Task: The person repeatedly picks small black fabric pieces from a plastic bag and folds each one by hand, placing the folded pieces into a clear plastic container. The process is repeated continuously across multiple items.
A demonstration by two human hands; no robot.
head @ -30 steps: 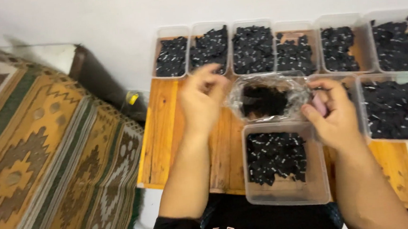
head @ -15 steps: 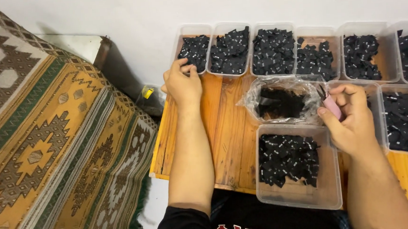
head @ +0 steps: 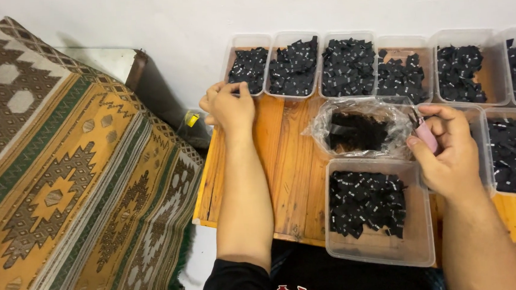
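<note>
Here, a small pink tool [head: 426, 135] is pinched in the narrow grip of the right hand [head: 446, 151], at the right of the frame, thumb and forefinger closed on it; what kind of tool it is cannot be told. Just left of that hand, a clear plastic bag [head: 361, 129] with black pieces inside is seen lying on the wooden tabletop [head: 289, 161]. Below the bag, a clear plastic tub [head: 374, 215] half filled with small black fabric tags is set at the near edge.

The left hand [head: 229, 105] is held at the upper middle of the frame, its fingers curled narrowly at the rim of the leftmost tub [head: 248, 68]; whether anything is held in that grip cannot be told. A row of similar tubs [head: 378, 66] filled with black tags is lined along the white wall. A patterned rug [head: 64, 192] is spread over the left of the frame.
</note>
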